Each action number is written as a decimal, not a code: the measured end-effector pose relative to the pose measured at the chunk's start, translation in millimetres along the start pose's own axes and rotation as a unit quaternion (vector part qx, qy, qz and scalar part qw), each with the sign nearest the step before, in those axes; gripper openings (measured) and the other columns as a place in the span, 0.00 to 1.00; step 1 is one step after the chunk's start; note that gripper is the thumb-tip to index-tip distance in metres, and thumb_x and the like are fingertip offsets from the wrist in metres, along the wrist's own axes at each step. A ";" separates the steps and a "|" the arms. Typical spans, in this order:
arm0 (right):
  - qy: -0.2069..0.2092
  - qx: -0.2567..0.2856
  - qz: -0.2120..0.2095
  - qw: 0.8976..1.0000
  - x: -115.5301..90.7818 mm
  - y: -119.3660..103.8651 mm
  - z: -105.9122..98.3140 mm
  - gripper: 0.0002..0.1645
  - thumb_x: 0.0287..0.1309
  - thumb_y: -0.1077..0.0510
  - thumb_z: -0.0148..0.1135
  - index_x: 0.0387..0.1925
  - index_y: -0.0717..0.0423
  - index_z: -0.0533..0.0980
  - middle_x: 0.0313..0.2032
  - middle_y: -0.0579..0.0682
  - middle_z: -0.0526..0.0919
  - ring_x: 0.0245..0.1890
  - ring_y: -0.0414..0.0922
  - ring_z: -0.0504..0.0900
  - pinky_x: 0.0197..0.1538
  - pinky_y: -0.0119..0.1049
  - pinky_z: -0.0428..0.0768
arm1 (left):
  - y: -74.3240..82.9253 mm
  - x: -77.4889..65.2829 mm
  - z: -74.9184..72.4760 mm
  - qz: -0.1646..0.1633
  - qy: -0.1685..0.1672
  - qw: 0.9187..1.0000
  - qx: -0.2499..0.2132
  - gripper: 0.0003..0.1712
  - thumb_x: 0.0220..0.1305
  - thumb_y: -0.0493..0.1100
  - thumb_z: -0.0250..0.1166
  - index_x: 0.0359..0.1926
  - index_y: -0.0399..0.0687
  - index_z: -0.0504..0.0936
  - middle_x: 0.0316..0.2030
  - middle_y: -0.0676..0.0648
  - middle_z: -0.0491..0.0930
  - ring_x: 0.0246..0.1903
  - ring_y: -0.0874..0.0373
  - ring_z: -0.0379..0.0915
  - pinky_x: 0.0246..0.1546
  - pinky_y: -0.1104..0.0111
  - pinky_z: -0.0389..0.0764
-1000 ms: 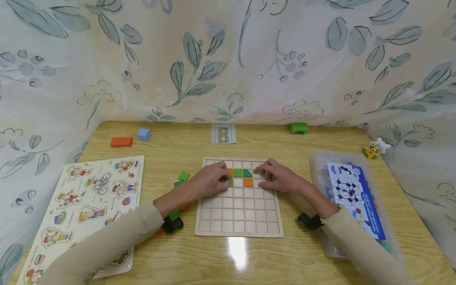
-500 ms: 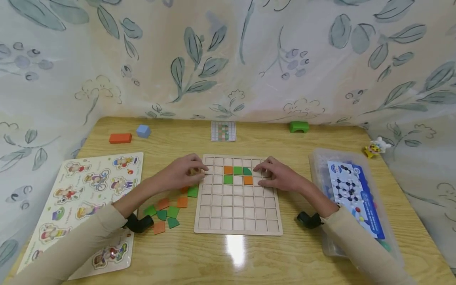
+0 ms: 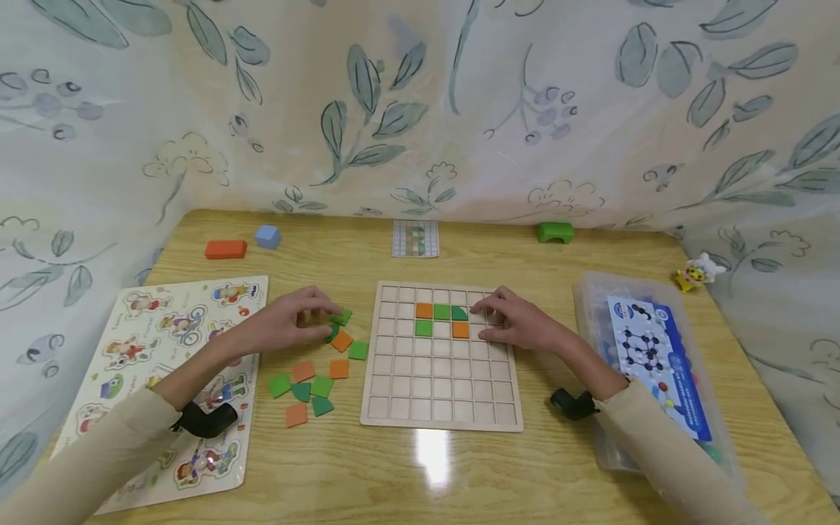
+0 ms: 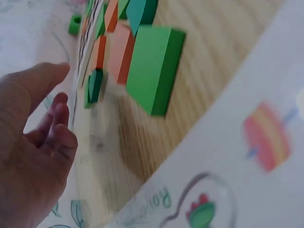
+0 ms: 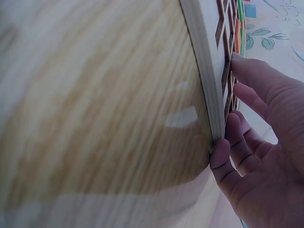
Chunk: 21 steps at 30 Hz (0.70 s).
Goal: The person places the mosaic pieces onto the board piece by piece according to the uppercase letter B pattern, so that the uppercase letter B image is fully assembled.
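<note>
My left hand (image 3: 285,324) hovers at the far end of the loose tiles, fingertips right at a green square tile (image 3: 341,316) and a dark green rounded tile (image 3: 332,334). In the left wrist view, thumb and fingers are apart with nothing between them. The wooden grid board (image 3: 400,419) lies flat in the middle. Set in its upper cells are an orange tile (image 3: 424,310), several green ones and a second orange tile (image 3: 461,330). My right hand (image 3: 518,321) rests on the board's right side, fingers loosely bent, fingertips at the edge and cells.
More green and orange tiles (image 3: 338,369) lie left of the board. A picture puzzle (image 3: 157,408) is farther left, a clear plastic box (image 3: 607,456) at right. A pattern card (image 3: 415,239), red block (image 3: 226,249), blue block (image 3: 267,237) and green arch (image 3: 555,232) stand behind.
My left hand has left the tile cells on the board and moved left to the loose tiles. A green tile and an orange tile now show where it was. The right hand stays put.
</note>
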State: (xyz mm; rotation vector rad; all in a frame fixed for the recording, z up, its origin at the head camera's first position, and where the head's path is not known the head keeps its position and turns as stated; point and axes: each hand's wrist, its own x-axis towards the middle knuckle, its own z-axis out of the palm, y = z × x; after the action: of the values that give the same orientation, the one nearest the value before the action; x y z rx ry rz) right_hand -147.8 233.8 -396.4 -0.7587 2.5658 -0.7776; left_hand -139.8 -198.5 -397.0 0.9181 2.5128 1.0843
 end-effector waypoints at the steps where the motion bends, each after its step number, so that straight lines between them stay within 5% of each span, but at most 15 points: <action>1: 0.000 0.001 0.001 1.000 -0.2 0.4 -0.1 0.25 0.60 0.52 0.66 0.57 0.52 0.75 0.44 0.53 0.70 0.40 0.43 0.71 0.44 0.40 0.73 | 1.9 -1.1 1.0 0.004 -0.008 1.000 -0.004 0.17 0.63 0.44 0.67 0.53 0.50 0.82 0.43 0.48 0.76 0.32 0.57 0.65 0.32 0.72 0.70; 11: 0.002 -0.005 0.004 1.000 -1.2 2.7 -1.6 0.25 0.60 0.50 0.66 0.58 0.50 0.75 0.45 0.53 0.71 0.40 0.43 0.72 0.45 0.40 0.73 | 6.5 3.9 12.3 0.026 -0.065 0.997 -0.025 0.17 0.61 0.45 0.68 0.52 0.53 0.83 0.44 0.51 0.75 0.34 0.60 0.64 0.33 0.71 0.70; 21: 0.004 -0.003 -0.005 1.000 -1.8 2.5 1.4 0.24 0.60 0.52 0.66 0.57 0.51 0.75 0.45 0.52 0.70 0.39 0.42 0.70 0.44 0.38 0.72 | 6.2 8.1 16.8 0.014 -0.097 0.995 -0.006 0.16 0.61 0.44 0.69 0.51 0.56 0.83 0.50 0.52 0.76 0.37 0.61 0.66 0.37 0.72 0.72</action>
State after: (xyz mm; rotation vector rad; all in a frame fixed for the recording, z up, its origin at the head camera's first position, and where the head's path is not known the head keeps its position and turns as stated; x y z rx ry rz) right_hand -146.7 236.0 -398.7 -0.7713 2.5741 -0.7766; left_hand -135.6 -180.6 -403.9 1.0069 2.3392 0.9666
